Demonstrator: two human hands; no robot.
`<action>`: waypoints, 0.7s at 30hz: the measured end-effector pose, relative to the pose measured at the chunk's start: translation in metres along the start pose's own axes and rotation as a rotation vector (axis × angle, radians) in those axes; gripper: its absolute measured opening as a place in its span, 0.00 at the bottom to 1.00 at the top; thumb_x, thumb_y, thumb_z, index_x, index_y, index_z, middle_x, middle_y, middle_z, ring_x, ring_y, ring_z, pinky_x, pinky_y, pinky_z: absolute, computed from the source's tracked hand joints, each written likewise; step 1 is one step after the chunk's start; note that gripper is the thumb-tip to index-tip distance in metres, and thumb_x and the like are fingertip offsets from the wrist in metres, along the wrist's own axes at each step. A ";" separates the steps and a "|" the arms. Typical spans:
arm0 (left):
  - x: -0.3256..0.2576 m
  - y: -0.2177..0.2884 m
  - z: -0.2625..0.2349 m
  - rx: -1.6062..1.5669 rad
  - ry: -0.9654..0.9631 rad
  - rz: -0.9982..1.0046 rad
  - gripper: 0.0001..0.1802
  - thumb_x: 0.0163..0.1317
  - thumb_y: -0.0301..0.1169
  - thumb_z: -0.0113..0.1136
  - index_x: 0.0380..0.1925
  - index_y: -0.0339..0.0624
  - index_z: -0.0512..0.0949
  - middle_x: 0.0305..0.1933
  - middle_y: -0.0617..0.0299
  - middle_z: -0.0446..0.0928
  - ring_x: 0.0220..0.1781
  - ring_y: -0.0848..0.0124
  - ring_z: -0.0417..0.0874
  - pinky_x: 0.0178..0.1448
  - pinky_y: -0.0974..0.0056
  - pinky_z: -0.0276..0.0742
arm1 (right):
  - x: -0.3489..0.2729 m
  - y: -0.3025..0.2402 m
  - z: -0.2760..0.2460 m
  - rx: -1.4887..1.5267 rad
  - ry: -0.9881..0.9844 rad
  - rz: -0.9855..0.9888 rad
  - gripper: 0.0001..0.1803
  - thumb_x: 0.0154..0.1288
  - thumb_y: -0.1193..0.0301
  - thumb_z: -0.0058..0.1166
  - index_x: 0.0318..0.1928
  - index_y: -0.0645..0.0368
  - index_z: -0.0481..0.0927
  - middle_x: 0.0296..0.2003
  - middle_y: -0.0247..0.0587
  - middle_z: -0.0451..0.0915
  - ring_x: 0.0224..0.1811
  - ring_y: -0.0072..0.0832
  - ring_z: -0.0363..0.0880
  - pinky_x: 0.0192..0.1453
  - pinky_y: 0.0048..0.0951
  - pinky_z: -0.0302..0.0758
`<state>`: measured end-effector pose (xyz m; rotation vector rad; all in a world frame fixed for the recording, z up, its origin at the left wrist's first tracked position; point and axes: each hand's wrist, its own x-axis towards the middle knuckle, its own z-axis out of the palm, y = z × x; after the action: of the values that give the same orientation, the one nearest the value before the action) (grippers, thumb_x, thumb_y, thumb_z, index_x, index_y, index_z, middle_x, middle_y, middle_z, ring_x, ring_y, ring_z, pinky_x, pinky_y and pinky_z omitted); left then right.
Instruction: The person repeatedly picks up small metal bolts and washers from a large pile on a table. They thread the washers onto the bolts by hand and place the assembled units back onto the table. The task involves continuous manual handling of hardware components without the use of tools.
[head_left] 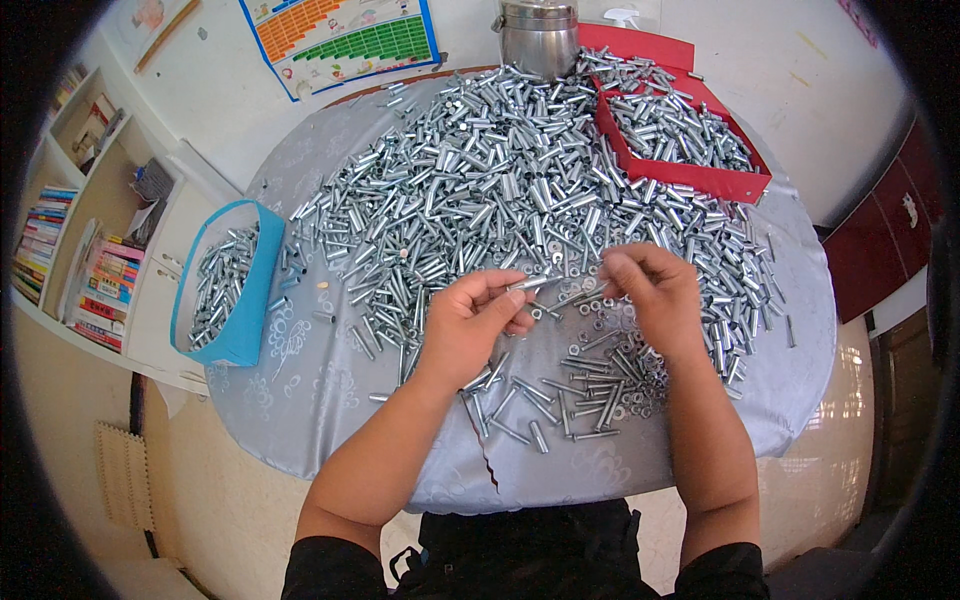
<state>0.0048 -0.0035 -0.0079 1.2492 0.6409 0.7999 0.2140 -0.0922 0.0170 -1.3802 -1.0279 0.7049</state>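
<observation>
My left hand (476, 318) pinches a shiny metal sleeve (530, 283) between thumb and fingers, its free end pointing right. A hand's width away, my right hand (655, 300) has its thumb and fingers pressed together; anything between the tips is too small to make out. Both hands are just above the near edge of a large heap of metal sleeves and bolts (480, 180). Loose nuts and washers (600, 322) lie between the hands, with more beside my right wrist. Several loose bolts (595, 390) are spread on the cloth between my forearms.
A blue basket (262, 290) with metal sleeves stands at the table's left. At the back right, a red box (690, 180) is full of metal parts, next to a steel pot (540, 40). Under everything lies a silvery tablecloth (300, 420). A bookshelf (150, 270) is at left.
</observation>
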 end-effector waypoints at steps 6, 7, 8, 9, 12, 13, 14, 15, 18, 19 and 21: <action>0.000 0.004 0.000 0.090 0.044 -0.017 0.12 0.65 0.23 0.56 0.48 0.34 0.77 0.41 0.54 0.83 0.33 0.72 0.84 0.38 0.67 0.83 | 0.004 0.004 -0.008 -0.400 0.027 -0.137 0.07 0.59 0.75 0.60 0.37 0.63 0.83 0.31 0.40 0.82 0.32 0.31 0.81 0.38 0.30 0.76; 0.000 0.004 0.000 0.090 0.043 -0.017 0.12 0.65 0.23 0.56 0.48 0.34 0.78 0.41 0.54 0.83 0.33 0.72 0.84 0.38 0.67 0.83 | 0.004 0.008 -0.007 -0.520 -0.014 -0.248 0.07 0.57 0.76 0.60 0.37 0.62 0.83 0.31 0.42 0.82 0.33 0.34 0.81 0.39 0.31 0.76; 0.000 0.004 0.001 0.090 0.042 -0.017 0.12 0.65 0.23 0.56 0.48 0.34 0.78 0.41 0.54 0.83 0.32 0.72 0.84 0.38 0.67 0.83 | 0.004 0.011 -0.006 -0.639 -0.055 -0.359 0.07 0.55 0.77 0.60 0.36 0.61 0.83 0.31 0.43 0.81 0.34 0.38 0.81 0.40 0.33 0.76; 0.000 0.004 0.001 0.090 0.040 -0.017 0.12 0.65 0.23 0.56 0.47 0.34 0.78 0.41 0.54 0.83 0.32 0.72 0.84 0.38 0.67 0.83 | 0.005 0.014 -0.006 -0.677 -0.070 -0.393 0.06 0.54 0.77 0.59 0.35 0.61 0.83 0.31 0.44 0.80 0.36 0.40 0.80 0.41 0.35 0.76; 0.000 0.003 0.000 0.075 0.046 -0.005 0.12 0.65 0.24 0.56 0.48 0.34 0.78 0.41 0.55 0.83 0.32 0.72 0.83 0.37 0.67 0.83 | 0.005 0.019 -0.004 -0.797 -0.128 -0.457 0.07 0.52 0.78 0.55 0.32 0.60 0.83 0.32 0.45 0.78 0.39 0.44 0.78 0.45 0.38 0.75; 0.000 0.003 0.000 0.071 0.053 -0.005 0.12 0.65 0.24 0.56 0.48 0.34 0.78 0.41 0.55 0.83 0.31 0.72 0.83 0.37 0.68 0.82 | 0.004 0.021 -0.005 -0.844 -0.152 -0.451 0.07 0.52 0.78 0.54 0.32 0.59 0.83 0.32 0.44 0.78 0.39 0.43 0.78 0.45 0.39 0.75; -0.001 0.002 0.000 0.067 0.058 -0.007 0.12 0.65 0.24 0.56 0.48 0.34 0.78 0.41 0.55 0.83 0.31 0.72 0.83 0.37 0.68 0.82 | 0.003 0.023 -0.005 -0.891 -0.176 -0.443 0.07 0.52 0.78 0.53 0.31 0.59 0.83 0.32 0.44 0.77 0.40 0.42 0.77 0.46 0.39 0.75; -0.001 0.002 0.000 0.063 0.062 -0.008 0.12 0.65 0.24 0.56 0.48 0.34 0.78 0.40 0.55 0.83 0.31 0.72 0.83 0.36 0.68 0.82 | 0.002 0.022 -0.005 -0.892 -0.194 -0.431 0.07 0.52 0.78 0.53 0.31 0.59 0.83 0.32 0.44 0.77 0.40 0.42 0.77 0.47 0.39 0.75; 0.000 0.000 0.000 0.069 0.059 -0.001 0.12 0.64 0.23 0.56 0.48 0.34 0.78 0.41 0.54 0.84 0.31 0.72 0.83 0.36 0.68 0.82 | 0.001 0.017 -0.008 -0.876 -0.280 -0.397 0.08 0.52 0.77 0.53 0.31 0.58 0.84 0.32 0.44 0.78 0.41 0.42 0.77 0.47 0.39 0.75; 0.000 0.000 0.000 0.066 0.059 -0.003 0.12 0.64 0.23 0.56 0.48 0.34 0.78 0.41 0.54 0.84 0.31 0.72 0.83 0.36 0.68 0.82 | 0.002 0.015 -0.012 -0.857 -0.332 -0.387 0.08 0.52 0.77 0.53 0.31 0.58 0.84 0.32 0.44 0.78 0.40 0.42 0.78 0.47 0.39 0.75; 0.000 0.000 -0.001 0.063 0.062 -0.009 0.12 0.64 0.23 0.56 0.48 0.34 0.78 0.41 0.54 0.83 0.31 0.72 0.83 0.36 0.68 0.82 | 0.002 0.015 -0.013 -0.825 -0.357 -0.361 0.07 0.52 0.77 0.53 0.32 0.58 0.84 0.32 0.45 0.78 0.39 0.43 0.78 0.46 0.40 0.75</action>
<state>0.0041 -0.0034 -0.0079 1.2815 0.7263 0.8185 0.2285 -0.0949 0.0041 -1.7095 -1.9361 0.2468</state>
